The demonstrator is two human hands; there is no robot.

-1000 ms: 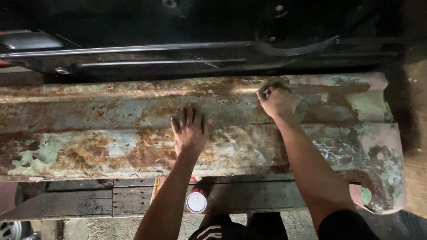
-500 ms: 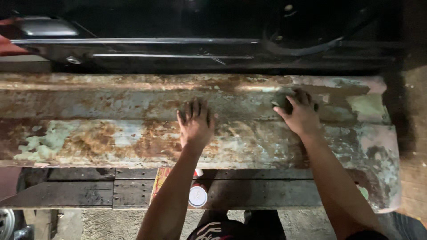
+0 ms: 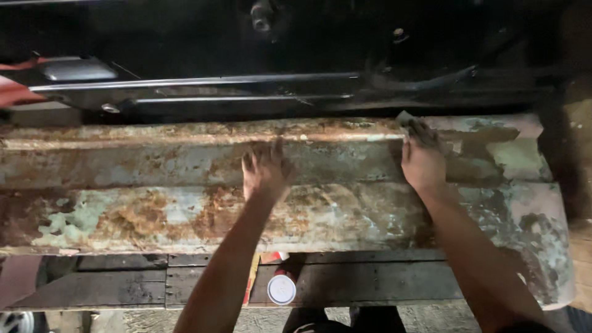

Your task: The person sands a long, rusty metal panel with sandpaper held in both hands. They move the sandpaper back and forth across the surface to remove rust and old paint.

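- Rusted metal lay under both hands: the fingers of the left hand (image 3: 266, 169) were spread flat and slack, gripping nothing, pressed palm-down on the middle band of the long rusty panel (image 3: 154, 197).
- Fingers of the right hand (image 3: 422, 159) were curled down over a small pale pad (image 3: 404, 118) (it could have been abrasive paper or a scrap of cloth; too small and blurred to tell), holding it against the panel's upper ridge, towards the right end.
- Both forearms ran up from the bottom edge, the left one near the centre, the right one slanting in from the lower right corner.
- Flaking pale green paint showed in patches among brown rust, thickest at the panel's left and right ends.
- The panel lay lengthwise on dark wooden planks (image 3: 111, 290), whose front edge showed below it.
- A can with a white round top (image 3: 282, 288) stood just beneath the panel's front edge, between the forearms, beside a red and yellow object that was partly hidden.
- Behind the panel sat dark metal rails (image 3: 203, 83) with a bright edge, in deep shadow.
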